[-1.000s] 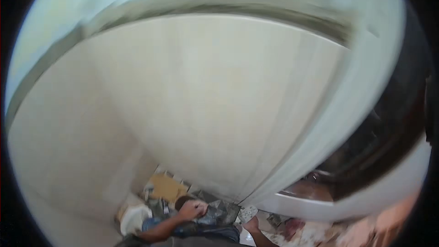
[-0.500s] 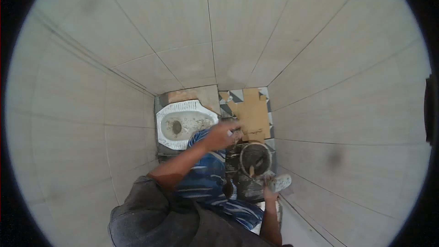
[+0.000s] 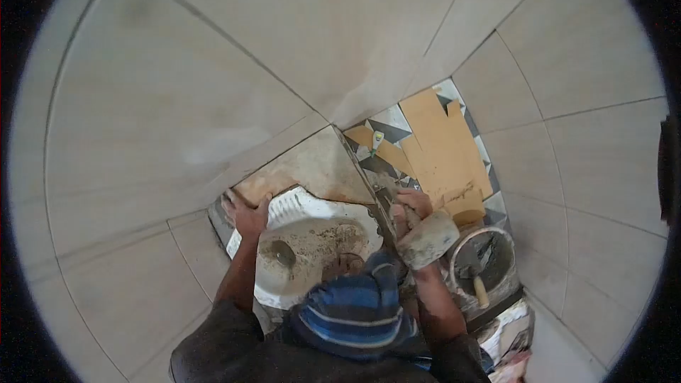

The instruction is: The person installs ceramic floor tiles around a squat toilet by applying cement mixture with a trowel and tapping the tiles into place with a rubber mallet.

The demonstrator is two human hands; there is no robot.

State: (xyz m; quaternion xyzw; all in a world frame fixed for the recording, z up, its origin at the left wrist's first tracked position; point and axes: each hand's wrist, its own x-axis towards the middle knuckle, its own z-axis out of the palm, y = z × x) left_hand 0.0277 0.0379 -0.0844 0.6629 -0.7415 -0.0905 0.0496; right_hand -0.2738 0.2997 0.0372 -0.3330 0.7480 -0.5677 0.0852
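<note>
My left hand [image 3: 248,214] lies with fingers spread on the left end of a beige-brown tile [image 3: 316,163] set along the wall behind the white squat toilet [image 3: 323,207]. My right hand [image 3: 414,207] grips a mallet [image 3: 428,239] just right of the toilet. The mallet's pale, dirty head is over my wrist, and its handle is mostly hidden in my fingers. The toilet bowl has brown debris in it.
At right stands a bucket [image 3: 454,259] with dark grey mix and a wooden-handled trowel [image 3: 481,291]. Cardboard [image 3: 440,145] covers part of the patterned floor. A small white-and-yellow bottle [image 3: 377,143] lies there. Tiled walls close in around me.
My left hand has moved from near the cardboard to the tile behind the toilet. The mallet in my right hand has come forward from beside the bucket. My view has turned and come closer.
</note>
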